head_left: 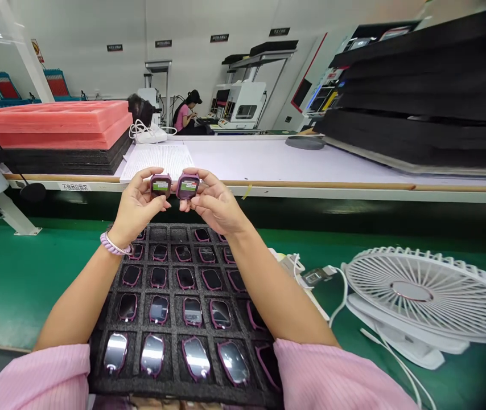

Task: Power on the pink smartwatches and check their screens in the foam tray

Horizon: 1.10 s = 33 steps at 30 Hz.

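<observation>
Factory bench, green mat [21,285] over the work surface; white walls and machines behind.

Nearest: black foam tray [170,387] at the person's front edge, between the pink sleeves. Its pockets hold rows of purple-rimmed watch cases [192,311], glossy faces up. Both forearms pass over the tray and hide some pockets at its left and right sides.

Above the tray's far end, both hands are raised side by side. Left hand [134,208]: fingers curled narrow, thumb and fingertips pinching a purple watch case [160,185] with a green-and-white label facing the camera. A bead bracelet [112,245] sits on that wrist. Right hand [217,205]: same narrow pinch, closed on a second watch case [188,185], labelled likewise. The two cases sit just beside each other, nearly touching, held clear of the tray.

Right of the tray: white cables and a small connector [311,276], then a white desk fan [426,293] tilted face-up on the mat.

Farther: a raised white shelf [311,162] across the view. On it, left, pink foam sheets [55,122] stacked on black ones; right, a tall stack of black foam [431,102].

Farthest: another person [187,113] seated at a machine, turned away.
</observation>
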Each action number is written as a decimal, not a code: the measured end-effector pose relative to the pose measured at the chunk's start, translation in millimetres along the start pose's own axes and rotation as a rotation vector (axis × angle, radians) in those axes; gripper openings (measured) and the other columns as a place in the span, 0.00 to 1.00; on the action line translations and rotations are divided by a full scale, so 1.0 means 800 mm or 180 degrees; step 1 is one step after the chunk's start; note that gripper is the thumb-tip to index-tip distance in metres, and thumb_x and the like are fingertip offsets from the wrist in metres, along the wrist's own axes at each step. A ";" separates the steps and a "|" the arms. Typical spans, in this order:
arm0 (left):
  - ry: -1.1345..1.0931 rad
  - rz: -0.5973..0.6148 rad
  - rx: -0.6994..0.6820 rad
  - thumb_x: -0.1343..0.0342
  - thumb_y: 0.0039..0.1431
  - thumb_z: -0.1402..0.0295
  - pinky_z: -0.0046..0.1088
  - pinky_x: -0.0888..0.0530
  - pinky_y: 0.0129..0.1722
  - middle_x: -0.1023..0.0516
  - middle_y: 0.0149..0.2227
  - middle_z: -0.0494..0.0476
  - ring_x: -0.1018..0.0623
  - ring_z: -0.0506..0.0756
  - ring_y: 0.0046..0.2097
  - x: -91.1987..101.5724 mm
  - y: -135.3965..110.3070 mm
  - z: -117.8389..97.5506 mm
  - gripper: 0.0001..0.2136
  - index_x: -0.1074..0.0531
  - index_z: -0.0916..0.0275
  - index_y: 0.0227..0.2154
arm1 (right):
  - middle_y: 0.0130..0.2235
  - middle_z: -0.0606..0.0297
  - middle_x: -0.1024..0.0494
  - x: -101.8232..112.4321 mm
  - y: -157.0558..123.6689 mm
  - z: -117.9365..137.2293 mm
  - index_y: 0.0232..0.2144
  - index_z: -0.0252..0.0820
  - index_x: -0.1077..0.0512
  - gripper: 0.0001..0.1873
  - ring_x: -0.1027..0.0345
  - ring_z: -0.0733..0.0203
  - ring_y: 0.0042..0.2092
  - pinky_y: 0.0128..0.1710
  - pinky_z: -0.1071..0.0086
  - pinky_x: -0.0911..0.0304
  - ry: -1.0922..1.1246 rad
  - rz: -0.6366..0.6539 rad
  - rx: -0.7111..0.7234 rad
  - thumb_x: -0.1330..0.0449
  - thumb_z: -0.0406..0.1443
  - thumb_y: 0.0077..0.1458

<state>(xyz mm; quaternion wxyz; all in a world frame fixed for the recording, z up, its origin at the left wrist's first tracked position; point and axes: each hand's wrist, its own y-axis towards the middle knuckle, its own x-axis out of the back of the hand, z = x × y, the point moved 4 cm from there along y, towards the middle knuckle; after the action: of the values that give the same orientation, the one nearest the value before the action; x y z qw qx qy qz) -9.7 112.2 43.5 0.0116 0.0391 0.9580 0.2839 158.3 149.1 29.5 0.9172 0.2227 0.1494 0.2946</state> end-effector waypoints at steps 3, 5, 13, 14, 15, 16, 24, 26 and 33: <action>-0.0005 -0.0036 0.0106 0.34 0.50 0.70 0.22 0.21 0.32 0.20 0.40 0.53 0.21 0.47 0.30 -0.001 -0.003 0.010 0.24 0.33 0.59 0.51 | 0.45 0.64 0.21 0.002 -0.004 -0.013 0.53 0.47 0.33 0.30 0.27 0.61 0.32 0.36 0.63 0.27 0.0054 -0.0068 -0.0071 0.32 0.38 0.47; 0.0035 -0.0084 0.0132 0.34 0.50 0.70 0.22 0.22 0.30 0.20 0.39 0.52 0.22 0.47 0.28 -0.001 -0.003 0.013 0.23 0.32 0.59 0.50 | 0.44 0.64 0.20 0.003 -0.004 -0.018 0.52 0.47 0.32 0.29 0.28 0.62 0.31 0.35 0.64 0.28 0.0081 -0.0114 -0.0082 0.30 0.41 0.49; 0.0085 -0.0107 0.0153 0.34 0.51 0.70 0.21 0.23 0.27 0.22 0.37 0.50 0.22 0.46 0.27 -0.001 -0.002 0.018 0.20 0.31 0.60 0.48 | 0.43 0.64 0.21 0.003 -0.005 -0.022 0.51 0.47 0.31 0.28 0.29 0.62 0.30 0.33 0.64 0.29 0.0071 -0.0190 -0.0124 0.29 0.43 0.51; 0.0085 -0.0096 0.0175 0.35 0.51 0.70 0.21 0.22 0.28 0.22 0.37 0.50 0.21 0.47 0.27 -0.001 -0.002 0.019 0.20 0.31 0.60 0.48 | 0.43 0.64 0.21 0.004 -0.005 -0.022 0.52 0.47 0.32 0.28 0.29 0.62 0.30 0.34 0.64 0.29 0.0049 -0.0199 -0.0143 0.29 0.43 0.50; 0.0084 -0.0087 0.0191 0.36 0.52 0.70 0.22 0.22 0.28 0.22 0.37 0.50 0.21 0.47 0.27 -0.001 -0.002 0.019 0.20 0.31 0.60 0.48 | 0.43 0.64 0.21 0.005 -0.006 -0.023 0.52 0.47 0.32 0.29 0.29 0.62 0.30 0.34 0.64 0.29 0.0032 -0.0205 -0.0159 0.29 0.42 0.49; 0.0084 -0.0081 0.0201 0.36 0.52 0.70 0.22 0.22 0.29 0.22 0.37 0.50 0.21 0.47 0.27 -0.001 -0.002 0.019 0.20 0.31 0.60 0.48 | 0.43 0.65 0.21 0.005 -0.006 -0.023 0.52 0.47 0.32 0.29 0.29 0.62 0.30 0.34 0.63 0.29 0.0021 -0.0209 -0.0171 0.29 0.41 0.48; 0.0064 -0.0108 0.0245 0.38 0.53 0.70 0.21 0.21 0.28 0.21 0.36 0.50 0.21 0.47 0.26 -0.002 -0.004 0.018 0.18 0.30 0.61 0.48 | 0.41 0.66 0.23 0.004 -0.005 -0.026 0.50 0.47 0.32 0.28 0.31 0.64 0.29 0.33 0.65 0.31 0.0036 -0.0226 -0.0122 0.28 0.44 0.49; 0.0088 -0.0112 0.0283 0.38 0.55 0.69 0.22 0.21 0.28 0.21 0.36 0.51 0.20 0.47 0.26 -0.002 -0.005 0.018 0.18 0.29 0.60 0.48 | 0.38 0.67 0.25 0.005 -0.006 -0.027 0.50 0.48 0.32 0.29 0.32 0.64 0.29 0.31 0.66 0.32 -0.0052 -0.0294 -0.0103 0.28 0.48 0.51; 0.0041 -0.0023 0.0363 0.38 0.55 0.68 0.25 0.18 0.31 0.21 0.38 0.52 0.19 0.49 0.28 -0.002 -0.003 0.025 0.20 0.29 0.59 0.51 | 0.38 0.68 0.25 0.009 -0.006 -0.029 0.51 0.48 0.32 0.29 0.32 0.63 0.29 0.32 0.65 0.31 -0.0126 -0.0279 -0.0086 0.28 0.46 0.50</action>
<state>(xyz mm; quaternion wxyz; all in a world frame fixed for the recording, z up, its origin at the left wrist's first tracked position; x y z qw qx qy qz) -7.5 121.3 25.3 0.0042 0.0343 0.9728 0.2291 156.6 157.6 6.1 0.9349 0.2093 0.1369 0.2517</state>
